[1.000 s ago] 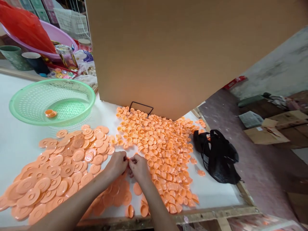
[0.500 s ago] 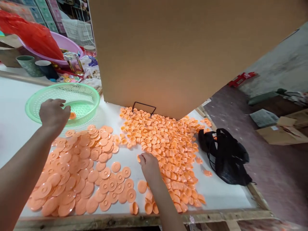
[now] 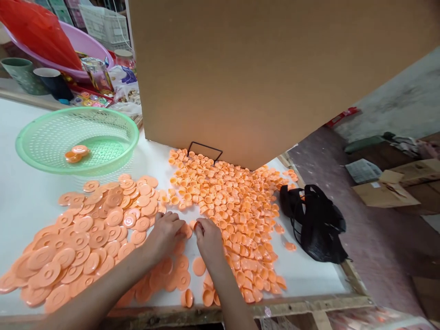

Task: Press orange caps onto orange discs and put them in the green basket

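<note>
My left hand point(image 3: 167, 233) is closed on a small orange toy saucer point(image 3: 186, 229) above the white tabletop. Close by on its right, my right hand point(image 3: 208, 236) pinches a small orange toy cup point(image 3: 196, 225), mostly hidden by the fingers. A heap of flat round orange saucers point(image 3: 82, 243) spreads under and left of my left hand. Beside and behind my right hand lies a big pile of small orange cups point(image 3: 237, 206). Two or so orange pieces point(image 3: 77, 153) rest in the green mesh basket point(image 3: 25, 146) at the left.
A tall cardboard box point(image 3: 220, 82) stands behind the cups, with a black wire frame point(image 3: 205, 145) at its foot. A black bag point(image 3: 314, 224) sits on the right table edge. Dark cups point(image 3: 53, 85), a red bag point(image 3: 41, 34) and a purple basin point(image 3: 82, 41) are at back left.
My left hand has come from the basket to beside my right hand and now holds a saucer. An orange piece has been left in the basket. My right hand has barely moved.
</note>
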### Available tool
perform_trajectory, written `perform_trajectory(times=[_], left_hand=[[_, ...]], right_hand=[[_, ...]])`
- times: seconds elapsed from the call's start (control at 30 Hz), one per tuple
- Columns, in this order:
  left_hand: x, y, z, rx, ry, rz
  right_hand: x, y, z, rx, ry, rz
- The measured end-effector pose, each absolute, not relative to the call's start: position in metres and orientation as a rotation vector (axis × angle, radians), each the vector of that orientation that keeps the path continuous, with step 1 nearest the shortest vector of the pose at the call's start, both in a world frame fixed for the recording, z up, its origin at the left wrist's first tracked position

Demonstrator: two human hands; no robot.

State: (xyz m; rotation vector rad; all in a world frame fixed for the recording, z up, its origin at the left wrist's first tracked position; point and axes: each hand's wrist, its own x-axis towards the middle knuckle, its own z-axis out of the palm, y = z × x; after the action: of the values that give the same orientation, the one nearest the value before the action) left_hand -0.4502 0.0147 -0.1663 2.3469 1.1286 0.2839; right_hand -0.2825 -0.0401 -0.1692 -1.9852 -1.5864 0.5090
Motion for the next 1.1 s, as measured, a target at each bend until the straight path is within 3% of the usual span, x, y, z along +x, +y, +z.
perform_trajectory(times=[0.23, 0.5, 1.1], left_hand=[[-0.451, 0.009, -0.170, 2.256, 1.163, 0.296], [-0.451, 0.007, -0.175, 2.252, 1.136, 0.347], [-0.450, 0.004, -0.174, 2.252, 1.130, 0.389]], right_hand=[[-0.287, -0.040, -0.169, -1.957, -1.190, 0.843], [-0.288, -0.035, -0.149, -2.161, -1.520, 0.747], [-0.280, -0.018, -0.157, -2.102, -1.289, 1.385]])
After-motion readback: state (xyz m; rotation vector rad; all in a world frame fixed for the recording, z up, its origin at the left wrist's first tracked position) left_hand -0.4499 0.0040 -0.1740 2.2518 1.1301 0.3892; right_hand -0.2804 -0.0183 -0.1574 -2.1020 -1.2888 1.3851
